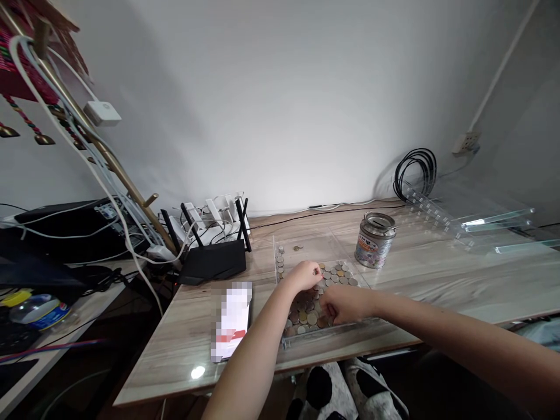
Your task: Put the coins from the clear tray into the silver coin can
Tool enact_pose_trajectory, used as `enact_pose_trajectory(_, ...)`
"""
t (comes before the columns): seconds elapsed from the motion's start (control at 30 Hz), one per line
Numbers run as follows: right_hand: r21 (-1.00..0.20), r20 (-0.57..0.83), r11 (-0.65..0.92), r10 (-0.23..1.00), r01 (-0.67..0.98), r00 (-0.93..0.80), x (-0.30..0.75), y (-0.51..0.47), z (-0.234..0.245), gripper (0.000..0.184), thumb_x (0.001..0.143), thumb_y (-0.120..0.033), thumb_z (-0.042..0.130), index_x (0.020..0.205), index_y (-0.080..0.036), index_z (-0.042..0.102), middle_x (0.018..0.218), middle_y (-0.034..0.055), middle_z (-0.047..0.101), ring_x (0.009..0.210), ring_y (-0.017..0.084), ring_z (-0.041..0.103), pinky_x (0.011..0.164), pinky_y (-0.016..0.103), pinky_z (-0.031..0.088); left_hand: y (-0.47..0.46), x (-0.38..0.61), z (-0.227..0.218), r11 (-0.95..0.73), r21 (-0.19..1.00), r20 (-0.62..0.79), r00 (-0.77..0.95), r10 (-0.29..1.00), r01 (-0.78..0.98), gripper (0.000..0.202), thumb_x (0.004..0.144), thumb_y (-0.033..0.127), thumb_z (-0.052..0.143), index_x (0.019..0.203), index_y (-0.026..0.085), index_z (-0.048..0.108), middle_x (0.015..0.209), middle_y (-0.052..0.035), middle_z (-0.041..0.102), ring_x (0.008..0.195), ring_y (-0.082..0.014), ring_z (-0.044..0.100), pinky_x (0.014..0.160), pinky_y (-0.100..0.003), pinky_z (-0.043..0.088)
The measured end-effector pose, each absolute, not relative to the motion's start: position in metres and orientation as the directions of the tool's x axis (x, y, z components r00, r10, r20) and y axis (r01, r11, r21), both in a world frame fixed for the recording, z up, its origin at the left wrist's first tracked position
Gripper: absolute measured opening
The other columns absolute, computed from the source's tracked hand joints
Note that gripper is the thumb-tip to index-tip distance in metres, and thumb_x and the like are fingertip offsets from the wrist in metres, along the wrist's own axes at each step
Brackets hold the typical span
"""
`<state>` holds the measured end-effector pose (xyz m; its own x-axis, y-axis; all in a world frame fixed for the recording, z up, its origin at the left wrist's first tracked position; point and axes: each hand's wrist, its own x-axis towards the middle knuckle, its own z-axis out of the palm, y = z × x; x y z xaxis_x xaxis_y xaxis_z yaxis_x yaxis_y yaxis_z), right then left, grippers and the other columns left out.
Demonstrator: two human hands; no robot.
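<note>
Bare forearms (261,344) stretch from the lower edge and lower right of the frame to the coins (312,318), which lie in a clear tray (321,248) just below centre. The left hand (305,276) has its fingers curled, tips nearly together, above the coins (whether one is pinched there, I cannot tell). Just beside it, lower in the frame, the right hand (343,303) bends its mostly closed fingers down to the coins; what it grips is hidden. Right of the tray, a tin (375,239) stands upright on the table (437,271). At lower left of centre lies a phone (234,321), near a black router (214,262). Coiled cable (415,175) leans at right.
</note>
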<state>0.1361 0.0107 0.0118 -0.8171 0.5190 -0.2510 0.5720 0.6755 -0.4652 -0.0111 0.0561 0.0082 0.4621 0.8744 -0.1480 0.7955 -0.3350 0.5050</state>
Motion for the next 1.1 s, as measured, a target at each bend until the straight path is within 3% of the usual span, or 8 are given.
enact_pose_trajectory(0.1, -0.532, -0.247, 0.669, 0.464, 0.520, -0.850, 0.131, 0.012, 0.018, 0.052, 0.056, -0.012, 0.053, 0.107, -0.017, 0.051, 0.067, -0.0023, 0.056, 0.053, 0.008, 0.044, 0.047, 0.018, 0.029, 0.055, -0.010, 0.010, -0.309, 0.492, -0.160, 0.434, 0.887, 0.814, 0.019, 0.072, 0.028, 0.045, 0.077, 0.017, 0.060, 0.074, -0.0014, 0.062, 0.056, -0.0095, 0.050, 0.049, -0.019, 0.033)
enact_pose_trajectory(0.17, -0.550, -0.247, 0.691, 0.402, 0.469, -0.882, 0.126, 0.014, 0.020, 0.059, 0.057, -0.012, 0.053, 0.115, -0.019, 0.045, 0.068, -0.0024, 0.056, 0.054, 0.008, 0.045, 0.047, 0.018, 0.029, 0.055, -0.009, 0.011, -0.311, 0.476, -0.153, 0.426, 0.892, 0.823, 0.019, 0.072, 0.029, 0.046, 0.077, 0.017, 0.060, 0.075, -0.0013, 0.062, 0.057, -0.0097, 0.051, 0.050, -0.019, 0.033)
enact_pose_trajectory(0.4, -0.403, -0.214, 0.803, 0.384, 0.440, -0.898, 0.115, 0.013, 0.018, 0.026, 0.054, -0.012, 0.053, 0.079, -0.016, 0.060, 0.076, 0.0018, 0.056, 0.064, 0.011, 0.046, 0.050, 0.019, 0.030, 0.055, -0.009, 0.011, -0.350, 0.461, -0.142, 0.457, 0.878, 0.816, 0.019, 0.071, 0.025, 0.044, 0.078, 0.019, 0.061, 0.074, -0.0015, 0.062, 0.058, -0.0102, 0.050, 0.053, -0.019, 0.034)
enact_pose_trajectory(0.53, -0.304, -0.200, 0.777, 0.513, 0.551, -0.835, 0.118, 0.006, 0.020, 0.030, 0.056, -0.012, 0.050, 0.084, -0.015, 0.058, 0.076, 0.0031, 0.057, 0.059, 0.011, 0.044, 0.047, 0.020, 0.026, 0.055, -0.010, 0.009, -0.354, 0.469, -0.138, 0.463, 0.875, 0.809, 0.020, 0.071, 0.027, 0.044, 0.078, 0.018, 0.061, 0.073, -0.0021, 0.062, 0.058, -0.0104, 0.050, 0.052, -0.020, 0.034)
enact_pose_trajectory(0.63, -0.337, -0.232, 0.760, 0.505, 0.556, -0.831, 0.120, 0.005, 0.017, 0.031, 0.056, -0.012, 0.049, 0.084, -0.016, 0.059, 0.068, 0.0002, 0.057, 0.053, 0.009, 0.042, 0.045, 0.019, 0.025, 0.056, -0.010, 0.007, -0.371, 0.461, -0.115, 0.468, 0.876, 0.806, 0.020, 0.072, 0.029, 0.044, 0.078, 0.018, 0.061, 0.076, -0.0025, 0.062, 0.060, -0.0107, 0.051, 0.054, -0.020, 0.034)
enact_pose_trajectory(0.83, -0.339, -0.281, 0.780, 0.451, 0.527, -0.847, 0.119, 0.011, 0.013, 0.013, 0.052, -0.011, 0.049, 0.059, -0.014, 0.059, 0.056, -0.0017, 0.054, 0.049, 0.008, 0.040, 0.045, 0.020, 0.027, 0.061, -0.010, -0.002, -0.372, 0.456, -0.119, 0.470, 0.875, 0.809, 0.021, 0.072, 0.030, 0.044, 0.078, 0.018, 0.061, 0.076, -0.0029, 0.062, 0.061, -0.0112, 0.051, 0.052, -0.020, 0.034)
enact_pose_trajectory(1.0, -0.483, -0.356, 0.670, 0.437, 0.564, -0.826, 0.122, 0.010, 0.019, 0.031, 0.054, -0.008, 0.046, 0.080, -0.016, 0.060, 0.062, -0.0028, 0.056, 0.051, 0.008, 0.045, 0.046, 0.018, 0.030, 0.059, -0.010, 0.000, -0.361, 0.452, -0.124, 0.458, 0.880, 0.816, 0.021, 0.074, 0.029, 0.043, 0.078, 0.018, 0.061, 0.078, -0.0035, 0.062, 0.061, -0.0112, 0.051, 0.053, -0.020, 0.034)
enact_pose_trajectory(1.1, -0.506, -0.270, 0.678, 0.463, 0.533, -0.844, 0.119, 0.008, 0.019, 0.041, 0.055, -0.009, 0.048, 0.096, -0.016, 0.056, 0.066, -0.0023, 0.056, 0.054, 0.008, 0.045, 0.047, 0.018, 0.030, 0.057, -0.011, 0.006, -0.347, 0.455, -0.085, 0.428, 0.900, 0.820, 0.022, 0.075, 0.026, 0.040, 0.078, 0.019, 0.060, 0.080, -0.0041, 0.062, 0.062, -0.0123, 0.052, 0.055, -0.021, 0.035)
